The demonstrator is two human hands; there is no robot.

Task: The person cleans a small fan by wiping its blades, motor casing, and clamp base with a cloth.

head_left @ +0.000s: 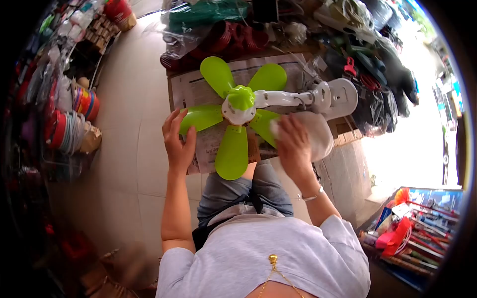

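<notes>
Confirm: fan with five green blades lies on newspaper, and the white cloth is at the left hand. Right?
Wrong hand: in the head view, the white cloth is at the right hand, not the left hand. The fan with five green blades does lie on newspaper.

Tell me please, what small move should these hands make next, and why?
Perhaps draw what looks like a pale cloth along the lower-right green blade, because the right hand has it at that blade's outer end, while the left hand, at the tip of the left blade, seems well placed to steady the fan.
</notes>
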